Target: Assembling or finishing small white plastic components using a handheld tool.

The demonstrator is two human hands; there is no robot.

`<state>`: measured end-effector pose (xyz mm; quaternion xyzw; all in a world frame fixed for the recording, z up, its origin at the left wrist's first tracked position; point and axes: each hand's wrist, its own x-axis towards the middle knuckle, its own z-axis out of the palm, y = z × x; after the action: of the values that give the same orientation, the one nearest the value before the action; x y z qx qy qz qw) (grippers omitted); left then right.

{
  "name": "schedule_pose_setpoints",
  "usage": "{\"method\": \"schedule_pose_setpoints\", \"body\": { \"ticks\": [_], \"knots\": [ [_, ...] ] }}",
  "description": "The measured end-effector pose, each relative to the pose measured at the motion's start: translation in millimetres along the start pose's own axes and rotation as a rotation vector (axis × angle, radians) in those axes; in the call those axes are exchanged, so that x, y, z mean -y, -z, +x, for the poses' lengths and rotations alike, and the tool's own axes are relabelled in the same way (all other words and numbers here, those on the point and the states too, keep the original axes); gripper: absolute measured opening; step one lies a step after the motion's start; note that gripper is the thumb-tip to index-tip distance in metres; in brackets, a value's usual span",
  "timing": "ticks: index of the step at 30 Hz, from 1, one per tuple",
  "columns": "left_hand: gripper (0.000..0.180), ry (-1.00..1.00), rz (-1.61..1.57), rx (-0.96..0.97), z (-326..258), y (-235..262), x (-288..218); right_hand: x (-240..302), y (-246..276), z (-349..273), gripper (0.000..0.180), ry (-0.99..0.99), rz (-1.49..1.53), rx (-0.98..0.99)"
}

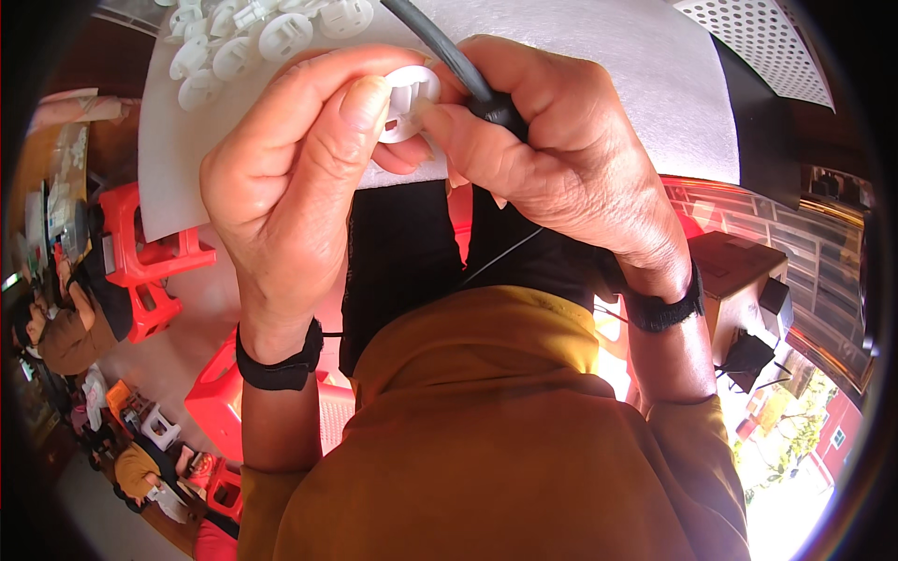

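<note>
Between the thumb and fingers of my left hand (pixel 299 159) is a small round white plastic piece (pixel 409 93) with a raised ribbed middle and a slot. My right hand (pixel 561 140) is closed, its thumb tip touching or nearly touching the disc's right edge. In the crook of its thumb and index finger sits a dark grey rod or cable with a black collar (pixel 500 112), which runs up out of view at the top. Its lower end is hidden by my hand. Several similar white plastic pieces (pixel 285 37) lie in a loose group beyond my left hand.
A white sheet (pixel 655 112) covers the work surface under my hands. A white perforated panel (pixel 762 42) stands at the far right. Red plastic stools (pixel 154 234) are on the left. A cardboard box (pixel 734 271) is at the right. Other people (pixel 79 323) sit at the far left.
</note>
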<state>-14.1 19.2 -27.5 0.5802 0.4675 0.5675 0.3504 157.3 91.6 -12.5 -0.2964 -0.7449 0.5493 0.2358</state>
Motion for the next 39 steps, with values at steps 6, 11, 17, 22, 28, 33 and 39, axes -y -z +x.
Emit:
{"method": "schedule_pose_setpoints", "body": {
  "ticks": [6,11,17,22,28,33,39],
  "knots": [
    [0.031,0.072,-0.102,-0.016,-1.3,-5.2,-3.9,-1.8,0.1,-0.3,0.011,0.021,0.014,-0.041],
    [0.03,0.112,0.096,-0.011,-5.2,-5.5,-9.2,-12.4,-5.7,-1.5,0.009,0.152,-0.115,-0.11],
    [0.026,0.184,0.244,0.047,-2.0,-9.1,-18.1,-12.6,-6.6,-5.7,0.009,0.206,-0.212,-0.146],
    [0.025,0.223,0.274,0.056,-2.0,-9.3,-24.6,-16.0,-8.4,-6.1,0.009,0.25,-0.223,-0.149],
    [0.024,0.248,0.256,0.042,-2.1,-9.4,-24.5,-17.5,-7.0,-5.7,0.009,0.266,-0.247,-0.143],
    [0.023,0.227,0.266,0.035,-1.3,-11.1,-24.4,-18.5,-6.0,-6.0,0.009,0.266,-0.236,-0.139],
    [0.022,0.236,0.286,0.036,1.2,-8.8,-22.1,-20.5,-7.0,-5.1,0.009,0.259,-0.224,-0.14]
  ]
}}
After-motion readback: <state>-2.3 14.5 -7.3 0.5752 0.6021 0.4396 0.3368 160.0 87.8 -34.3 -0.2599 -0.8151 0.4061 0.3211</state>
